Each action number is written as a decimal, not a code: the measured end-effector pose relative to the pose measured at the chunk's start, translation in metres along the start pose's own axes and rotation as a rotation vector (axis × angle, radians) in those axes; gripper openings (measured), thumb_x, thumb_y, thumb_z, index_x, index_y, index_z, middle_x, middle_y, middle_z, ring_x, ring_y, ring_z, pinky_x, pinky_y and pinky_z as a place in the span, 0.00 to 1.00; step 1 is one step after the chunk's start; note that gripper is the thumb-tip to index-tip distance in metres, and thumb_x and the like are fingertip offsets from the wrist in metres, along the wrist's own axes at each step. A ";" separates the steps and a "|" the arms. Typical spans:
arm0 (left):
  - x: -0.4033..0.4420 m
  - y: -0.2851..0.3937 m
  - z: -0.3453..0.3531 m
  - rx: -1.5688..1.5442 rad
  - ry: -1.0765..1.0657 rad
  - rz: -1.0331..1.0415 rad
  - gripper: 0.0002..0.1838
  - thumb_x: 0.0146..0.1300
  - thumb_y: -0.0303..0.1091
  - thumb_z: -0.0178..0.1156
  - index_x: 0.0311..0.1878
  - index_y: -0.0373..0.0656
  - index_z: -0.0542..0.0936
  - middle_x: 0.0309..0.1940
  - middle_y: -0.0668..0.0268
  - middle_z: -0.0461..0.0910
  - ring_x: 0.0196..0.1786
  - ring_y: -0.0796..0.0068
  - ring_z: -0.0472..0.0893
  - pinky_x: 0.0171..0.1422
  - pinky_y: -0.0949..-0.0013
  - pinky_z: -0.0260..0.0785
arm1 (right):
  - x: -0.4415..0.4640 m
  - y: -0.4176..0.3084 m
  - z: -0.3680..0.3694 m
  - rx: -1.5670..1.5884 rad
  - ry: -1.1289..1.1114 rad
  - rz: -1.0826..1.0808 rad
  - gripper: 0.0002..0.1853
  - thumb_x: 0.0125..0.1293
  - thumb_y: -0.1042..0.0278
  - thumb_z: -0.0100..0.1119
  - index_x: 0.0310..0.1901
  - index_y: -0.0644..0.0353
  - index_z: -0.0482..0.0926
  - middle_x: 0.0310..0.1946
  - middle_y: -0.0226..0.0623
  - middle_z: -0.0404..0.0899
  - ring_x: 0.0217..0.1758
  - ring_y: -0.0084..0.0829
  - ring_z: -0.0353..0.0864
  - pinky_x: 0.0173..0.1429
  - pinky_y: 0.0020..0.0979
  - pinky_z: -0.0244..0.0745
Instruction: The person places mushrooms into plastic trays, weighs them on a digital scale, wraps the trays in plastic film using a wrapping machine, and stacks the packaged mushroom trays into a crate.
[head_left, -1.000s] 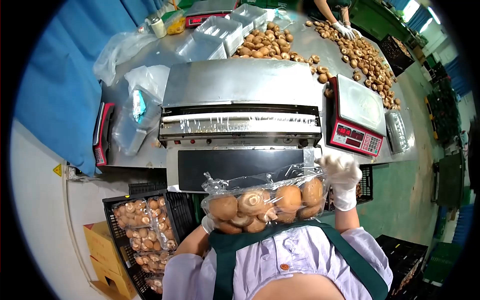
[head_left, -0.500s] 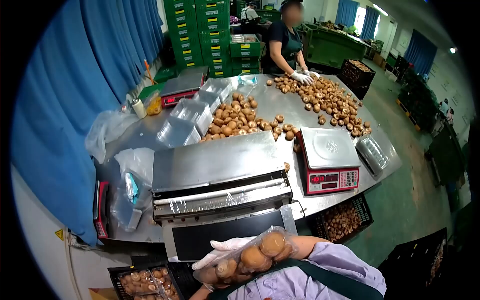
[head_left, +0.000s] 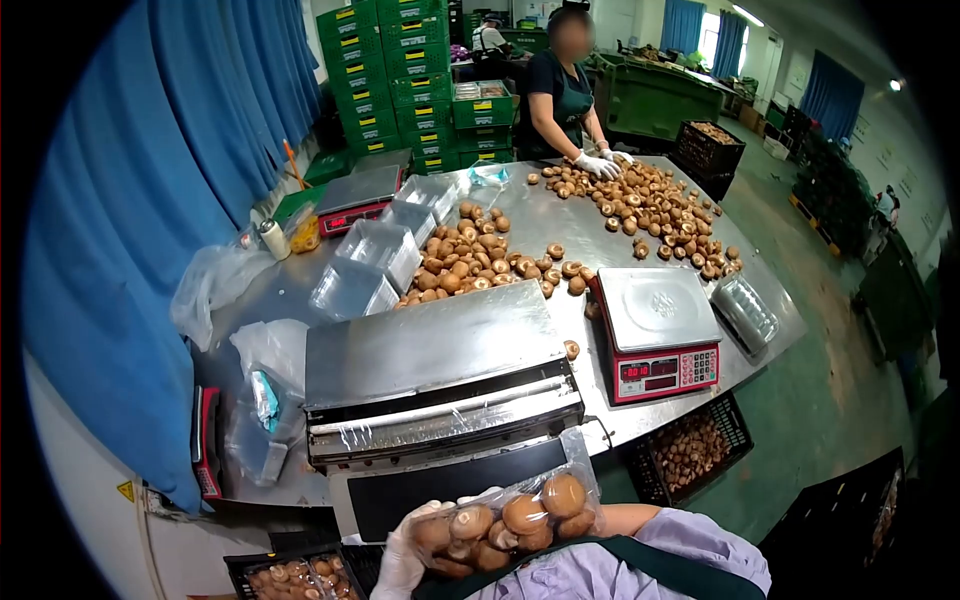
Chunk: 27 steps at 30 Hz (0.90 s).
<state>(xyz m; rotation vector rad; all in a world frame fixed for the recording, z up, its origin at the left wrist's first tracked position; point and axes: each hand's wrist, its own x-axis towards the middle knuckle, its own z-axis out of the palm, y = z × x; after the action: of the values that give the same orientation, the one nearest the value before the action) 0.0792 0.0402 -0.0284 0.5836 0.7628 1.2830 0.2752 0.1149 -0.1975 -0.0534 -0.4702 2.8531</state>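
A film-wrapped pack of mushrooms (head_left: 525, 514) is held tilted close to my body, above the front edge of the wrapping machine. My left hand (head_left: 402, 556), in a white glove, is closed round the pack's left end. From the right my bare forearm reaches behind the pack. Only a sliver of white glove from my right hand (head_left: 482, 494) shows over the pack's upper edge; most of its fingers are hidden. Loose clear film sticks up at the pack's right end. Just beyond lies the film wrapping machine (head_left: 440, 345) with its dark plate (head_left: 455, 490).
A red scale (head_left: 660, 310) stands right of the machine, beside stacked clear trays (head_left: 745, 312). Loose mushrooms (head_left: 470, 255) and empty trays (head_left: 355, 290) lie behind it. Across the steel table a gloved co-worker (head_left: 565, 100) handles more mushrooms. Crates (head_left: 690, 450) sit below the table.
The pack has turned toward me and shows more of its mushrooms. My left hand has shifted from underneath to its left end. The view has moved slightly.
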 end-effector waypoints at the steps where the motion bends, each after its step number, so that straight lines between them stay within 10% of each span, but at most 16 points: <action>1: -0.003 0.003 0.009 0.173 0.073 -0.059 0.40 0.59 0.63 0.53 0.60 0.34 0.64 0.57 0.52 0.70 0.60 0.56 0.71 0.66 0.53 0.63 | -0.014 -0.065 0.108 0.119 -0.022 0.150 0.24 0.66 0.71 0.54 0.62 0.63 0.62 0.55 0.39 0.70 0.57 0.27 0.74 0.57 0.20 0.73; 15: 0.011 -0.015 0.009 0.031 0.211 -0.088 0.36 0.64 0.58 0.51 0.59 0.32 0.66 0.50 0.52 0.73 0.54 0.60 0.76 0.60 0.58 0.69 | -0.071 -0.115 0.116 -0.094 0.794 -0.321 0.31 0.69 0.45 0.43 0.58 0.69 0.68 0.55 0.51 0.72 0.60 0.38 0.72 0.62 0.36 0.70; 27: 0.021 -0.014 0.014 0.012 0.221 -0.172 0.32 0.65 0.56 0.50 0.58 0.35 0.68 0.51 0.55 0.74 0.54 0.63 0.76 0.60 0.59 0.69 | -0.084 -0.102 0.133 -0.304 0.610 -0.393 0.31 0.67 0.46 0.50 0.63 0.62 0.64 0.57 0.45 0.71 0.59 0.35 0.72 0.64 0.35 0.67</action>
<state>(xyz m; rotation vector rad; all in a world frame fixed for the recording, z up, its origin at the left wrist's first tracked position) 0.1011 0.0586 -0.0332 0.3798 0.9828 1.1953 0.3710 0.1461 -0.0388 -0.7659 -0.6750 2.2070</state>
